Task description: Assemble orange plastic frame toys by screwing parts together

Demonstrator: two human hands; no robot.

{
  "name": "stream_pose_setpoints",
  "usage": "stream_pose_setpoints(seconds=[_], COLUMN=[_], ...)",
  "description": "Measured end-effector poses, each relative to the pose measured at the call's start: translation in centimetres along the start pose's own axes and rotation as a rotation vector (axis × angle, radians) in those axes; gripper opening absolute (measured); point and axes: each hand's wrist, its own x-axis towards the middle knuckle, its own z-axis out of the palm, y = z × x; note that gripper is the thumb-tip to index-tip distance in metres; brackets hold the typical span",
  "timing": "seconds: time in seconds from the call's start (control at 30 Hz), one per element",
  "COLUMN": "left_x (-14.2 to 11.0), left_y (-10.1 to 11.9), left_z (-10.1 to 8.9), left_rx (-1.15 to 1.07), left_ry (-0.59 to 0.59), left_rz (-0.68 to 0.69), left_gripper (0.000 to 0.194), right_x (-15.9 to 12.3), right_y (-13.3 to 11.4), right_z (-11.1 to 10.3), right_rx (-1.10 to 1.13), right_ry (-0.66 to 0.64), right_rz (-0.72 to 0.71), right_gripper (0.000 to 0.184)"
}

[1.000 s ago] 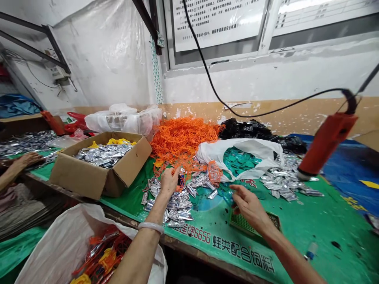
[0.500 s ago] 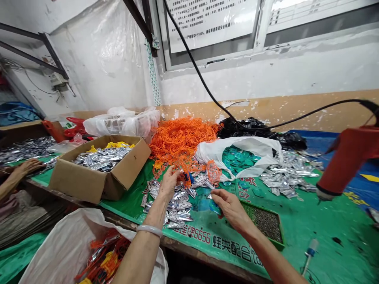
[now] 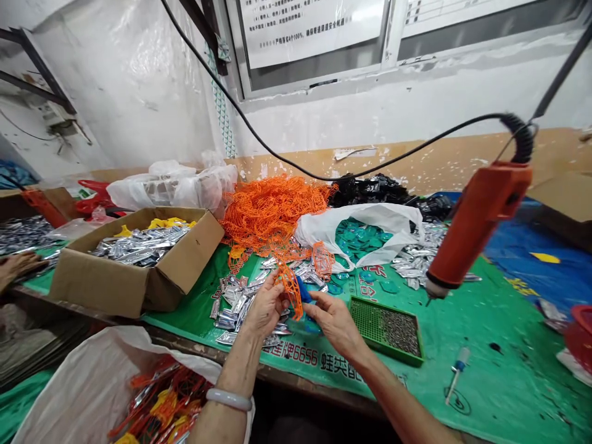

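Observation:
My left hand (image 3: 267,308) is closed on an orange lattice plastic piece (image 3: 290,290), held upright over the table. A dark blue part (image 3: 303,291) sits against the right side of that piece. My right hand (image 3: 337,320) pinches close by, its fingertips at the blue part's edge. A teal see-through plastic piece (image 3: 312,325) shows under those fingers, largely hidden by them. Silver metal pieces (image 3: 238,308) lie loose beneath and left of my hands. A tangled heap of orange lattice pieces (image 3: 272,206) rises behind them.
A cardboard box (image 3: 99,277) of silver and yellow parts stands left. A white bag (image 3: 319,228) holds teal pieces. Small screws fill part of a green tray (image 3: 365,324). A red electric screwdriver (image 3: 478,225) hangs at right; a screwdriver (image 3: 456,376) lies below. Another person's hand (image 3: 18,268) is far left.
My right hand has moved left with the teal piece and now meets the orange piece. My left hand has lowered slightly towards me. The view has shifted to the right.

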Motion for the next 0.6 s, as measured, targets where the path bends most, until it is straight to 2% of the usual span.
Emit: stream_pose_setpoints(seconds=[0.13,0.37,0.5,0.6], left_x=[-0.5,0.0,-0.4,-1.1], left_y=[-0.6,-2.0,-2.3,-3.1], left_z=[0.2,-0.8,-1.7,-1.4], left_rx=[-0.065,-0.236,-0.315,-0.317], left_ry=[0.010,0.150,0.163,0.172], left_rz=[-0.048,-0.177,-0.264,-0.315], left_gripper=[0.042,0.006,0.013,0.019], right_x=[-0.7,-2.6,-3.4,-3.5], right_y=[0.0,-1.1,-1.0,-1.4], right_z=[0.1,0.1,-0.3,-0.9], right_rx=[-0.030,-0.240,-0.283,-0.267], right_ry=[0.020,0.132,0.200,0.275], right_rz=[0.009,-0.102,-0.166,-0.194], right_gripper=[0.030,0.024,0.026,0.030])
